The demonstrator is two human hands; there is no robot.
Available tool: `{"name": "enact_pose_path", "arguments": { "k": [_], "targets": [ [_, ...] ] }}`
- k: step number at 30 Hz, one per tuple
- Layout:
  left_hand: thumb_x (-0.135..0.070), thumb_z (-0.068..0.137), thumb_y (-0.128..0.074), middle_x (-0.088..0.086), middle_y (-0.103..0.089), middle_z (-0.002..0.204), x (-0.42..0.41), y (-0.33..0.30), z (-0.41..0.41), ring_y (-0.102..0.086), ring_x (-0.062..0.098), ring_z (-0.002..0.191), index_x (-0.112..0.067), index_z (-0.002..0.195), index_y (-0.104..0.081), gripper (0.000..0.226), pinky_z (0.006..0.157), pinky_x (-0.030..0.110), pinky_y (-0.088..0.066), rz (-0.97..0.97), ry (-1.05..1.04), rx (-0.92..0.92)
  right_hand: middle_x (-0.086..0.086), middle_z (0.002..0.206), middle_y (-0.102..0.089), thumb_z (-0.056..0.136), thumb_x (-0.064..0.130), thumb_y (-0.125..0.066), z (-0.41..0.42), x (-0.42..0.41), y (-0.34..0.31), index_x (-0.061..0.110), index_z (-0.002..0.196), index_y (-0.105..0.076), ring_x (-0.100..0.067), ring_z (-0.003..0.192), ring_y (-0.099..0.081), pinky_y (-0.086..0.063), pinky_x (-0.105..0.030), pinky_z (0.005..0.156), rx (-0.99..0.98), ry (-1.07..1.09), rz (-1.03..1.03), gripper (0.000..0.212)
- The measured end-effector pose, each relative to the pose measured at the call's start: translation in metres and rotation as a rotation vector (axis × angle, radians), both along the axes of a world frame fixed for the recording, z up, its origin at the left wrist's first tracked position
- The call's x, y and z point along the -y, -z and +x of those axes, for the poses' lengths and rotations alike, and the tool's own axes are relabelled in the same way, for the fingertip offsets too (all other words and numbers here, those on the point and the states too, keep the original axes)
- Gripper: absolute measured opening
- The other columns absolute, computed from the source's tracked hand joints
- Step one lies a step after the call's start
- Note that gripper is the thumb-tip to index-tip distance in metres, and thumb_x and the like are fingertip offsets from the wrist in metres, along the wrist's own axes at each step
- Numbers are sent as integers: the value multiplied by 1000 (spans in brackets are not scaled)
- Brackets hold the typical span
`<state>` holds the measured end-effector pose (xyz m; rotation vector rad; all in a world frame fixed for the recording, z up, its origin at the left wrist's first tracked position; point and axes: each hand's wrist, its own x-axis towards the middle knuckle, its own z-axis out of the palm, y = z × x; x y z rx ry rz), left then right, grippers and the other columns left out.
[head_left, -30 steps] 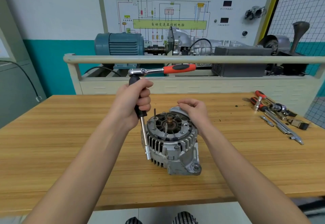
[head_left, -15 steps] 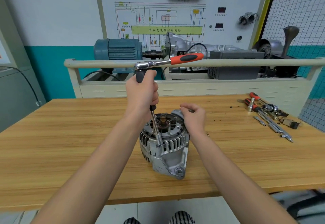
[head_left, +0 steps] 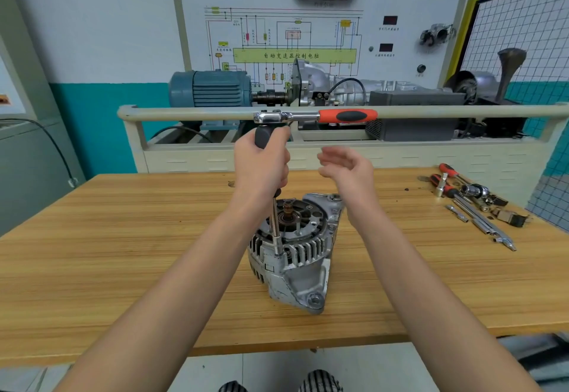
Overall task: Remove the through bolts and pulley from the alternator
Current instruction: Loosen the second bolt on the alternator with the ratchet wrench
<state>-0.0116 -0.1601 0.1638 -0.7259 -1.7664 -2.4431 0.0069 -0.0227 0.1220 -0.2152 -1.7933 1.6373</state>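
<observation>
Wooden workbench [head_left: 123, 268] bearing alternator [head_left: 295, 256], loose tools [head_left: 474, 204]

The dull silver cast-metal alternator [head_left: 292, 253] looks rough and scuffed; the striped light-brown wooden tabletop [head_left: 123, 253] is smooth and matt; the polished chrome ratchet with orange-and-black plastic grip [head_left: 314, 116] shines glossy.

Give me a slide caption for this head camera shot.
Left hand holds a ratchet extension on the alternator; right hand hovers open above.
</observation>
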Motion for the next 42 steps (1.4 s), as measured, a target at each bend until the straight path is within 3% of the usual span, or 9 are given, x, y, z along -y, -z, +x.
{"name": "enact_pose_path", "arguments": {
  "k": [6,9,14,17,26,29,32,37,42],
  "targets": [
    [-11,94,-52,-9,-32,42,-2,2,5,-22,8,33,-16,62,-34,37,37,15,-21,-20,38,-97,-11,108,-65,76,8,-57,28,18,-48,5,113,-55,-24,107,-61,-47,-33,97,-345,-614,-293,37],
    [-9,94,-52,-10,-32,41,-2,3,6,-22,7,33,-17,61,-33,39,37,14,-21,-33,57,-140,-9,91,-64,88,21,-55,32,27,-64,8,92,-58,-24,98,-62,-46,-33,94,-508,-719,-530,14],
    [-5,95,-49,-9,-30,41,1,6,7,-22,7,33,-17,59,-32,41,37,15,-22,-16,107,-198,3,41,-31,84,23,-52,31,37,-80,15,43,-39,-11,36,-36,-42,-25,49,-703,-869,-946,44],
    [-2,96,-47,-12,-30,40,5,10,7,-22,6,32,-16,58,-33,43,37,14,-22,-6,177,-228,4,36,-27,88,19,-43,31,45,-76,16,39,-35,-9,31,-24,-25,-22,37,-755,-858,-878,50],
    [-16,89,-58,-1,-36,51,19,13,-6,-32,12,42,-14,71,-45,23,43,21,-33,-75,451,-245,4,35,-26,86,16,-42,31,49,-71,17,37,-35,-9,31,-23,-23,-22,38,-810,-794,-858,50],
    [-14,78,-74,6,-61,74,24,30,-9,-59,18,69,-11,84,-59,16,68,27,-52,-344,278,-399,4,35,-26,86,16,-42,30,49,-71,17,36,-35,-9,31,-22,-23,-22,39,-797,-793,-840,50],
    [-27,71,-83,-5,-65,96,23,62,-7,-61,6,88,-20,99,-60,36,81,21,-50,-578,42,-386,4,35,-26,87,15,-41,30,46,-71,17,36,-35,-9,32,-23,-23,-23,38,-800,-799,-851,51],
    [-33,75,-71,-7,-65,101,15,99,-6,-59,11,103,-20,84,-65,17,91,38,-47,-561,-176,-457,4,35,-26,87,14,-41,30,44,-69,17,37,-34,-10,33,-20,-23,-22,38,-816,-803,-856,51],
    [-23,77,-69,0,-69,102,11,107,-10,-61,14,104,-14,70,-67,12,92,7,-34,-501,-281,-620,4,35,-26,84,14,-43,24,43,-69,17,37,-34,-10,33,-19,-23,-22,38,-833,-822,-841,48]
  ]
}}
